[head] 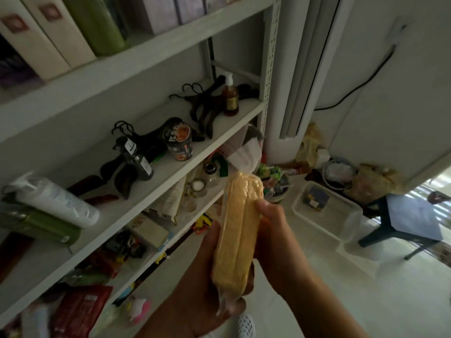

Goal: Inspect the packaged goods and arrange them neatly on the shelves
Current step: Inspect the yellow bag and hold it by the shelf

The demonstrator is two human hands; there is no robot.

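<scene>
i hold a long yellow packet [235, 230] in clear wrap up in the air, in front of the white shelf unit [136, 69] and resting on none of its boards. my left hand [202, 296] cups the lower end from beneath, fingers curled round it, and my right hand [275, 240] grips the right edge higher up, fingers wrapped over the side. the packet stands nearly upright, its top tipped toward the shelves. just behind its top end the lower shelf is crowded: small glass jars [197, 186], a pale bag [170, 201] leaning, and a flat box [148, 231]. on the middle shelf, a brown pump bottle [230, 96] stands at the right end beside a heap of dark hangers [205, 111]. further left stand a noodle cup [179, 140] and a dark bottle [136, 159] tipped over more hangers, then a white roll [56, 201] lying on a green box [41, 228]. the top shelf carries cream boxes [36, 37] and a green tube [97, 23]. at the bottom left sit a red packet [80, 311] and a pink toy [140, 311], both blurred. to my right, on the floor, are a clear tub [324, 211] and a dark stool [410, 220], and a black cable [361, 86] runs down the wall.
</scene>
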